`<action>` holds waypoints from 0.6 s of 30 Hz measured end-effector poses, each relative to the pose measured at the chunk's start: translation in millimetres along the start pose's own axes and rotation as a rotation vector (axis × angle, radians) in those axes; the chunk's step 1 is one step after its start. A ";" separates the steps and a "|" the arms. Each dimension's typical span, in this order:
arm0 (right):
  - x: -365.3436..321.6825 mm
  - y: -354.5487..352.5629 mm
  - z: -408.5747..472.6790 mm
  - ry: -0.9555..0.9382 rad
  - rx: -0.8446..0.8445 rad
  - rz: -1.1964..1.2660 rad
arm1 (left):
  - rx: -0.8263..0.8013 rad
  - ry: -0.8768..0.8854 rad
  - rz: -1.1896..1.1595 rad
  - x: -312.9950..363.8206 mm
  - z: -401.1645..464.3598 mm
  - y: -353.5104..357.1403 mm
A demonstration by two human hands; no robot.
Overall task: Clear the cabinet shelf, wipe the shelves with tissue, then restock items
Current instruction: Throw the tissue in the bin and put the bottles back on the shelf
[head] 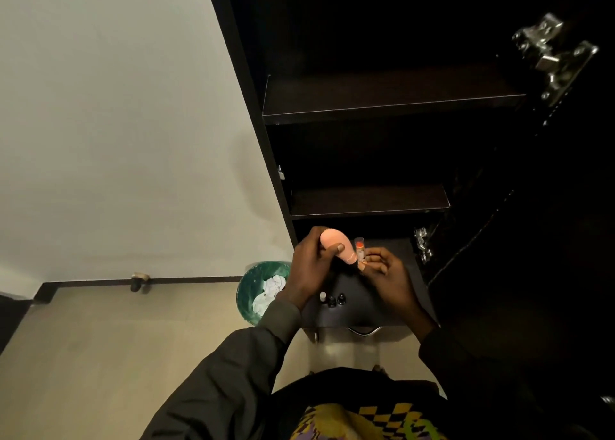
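Note:
A dark cabinet stands open with two bare shelves, the upper shelf [392, 106] and the middle shelf [369, 203]. My left hand [309, 266] grips a pink bottle [339, 245] in front of the lowest opening. Just to its right, my right hand [387, 269] pinches a small clear tube with an orange label [360, 248], held upright. Below my hands, three small bottles [332, 299] stand on the dark bottom surface [362, 306].
A green waste bin [248, 289] with crumpled white tissue inside sits on the floor left of the cabinet. The open cabinet door with metal hinges [552, 53] runs along the right. A white wall and a door stopper [138, 281] are to the left.

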State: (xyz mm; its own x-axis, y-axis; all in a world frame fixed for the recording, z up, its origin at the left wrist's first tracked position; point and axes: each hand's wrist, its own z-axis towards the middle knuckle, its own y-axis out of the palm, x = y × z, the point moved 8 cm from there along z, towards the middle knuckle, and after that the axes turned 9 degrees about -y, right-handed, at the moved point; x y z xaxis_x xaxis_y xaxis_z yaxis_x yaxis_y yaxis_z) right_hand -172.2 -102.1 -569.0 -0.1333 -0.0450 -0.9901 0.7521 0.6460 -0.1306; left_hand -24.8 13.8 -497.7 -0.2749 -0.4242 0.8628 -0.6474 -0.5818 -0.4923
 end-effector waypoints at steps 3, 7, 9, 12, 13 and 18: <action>-35.3 -1.0 -2.9 -0.037 0.002 0.114 | 0.062 0.022 -0.105 24.9 -7.3 -14.9; -92.1 -3.3 -6.6 -0.109 -0.004 0.188 | 0.107 0.046 -0.261 59.7 -15.5 -32.1; -125.7 -9.3 -8.5 -0.168 -0.002 0.188 | 0.141 0.087 -0.333 81.5 -18.0 -45.1; -171.8 -19.5 -11.0 -0.254 -0.006 0.176 | 0.180 0.148 -0.424 117.9 -23.0 -64.8; -189.5 -24.1 -8.0 -0.286 -0.005 0.171 | 0.194 0.181 -0.450 134.8 -23.0 -73.3; -286.2 -39.1 -11.8 -0.476 -0.016 0.136 | 0.228 0.348 -0.493 220.1 -33.0 -115.9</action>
State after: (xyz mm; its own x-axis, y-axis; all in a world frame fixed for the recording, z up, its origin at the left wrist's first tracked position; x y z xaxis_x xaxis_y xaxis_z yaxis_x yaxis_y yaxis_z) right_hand -171.1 -105.5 -279.9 0.2775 -0.3002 -0.9126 0.7321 0.6812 -0.0015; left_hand -33.7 10.8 -246.9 -0.2230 0.1587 0.9618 -0.5997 -0.8002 -0.0071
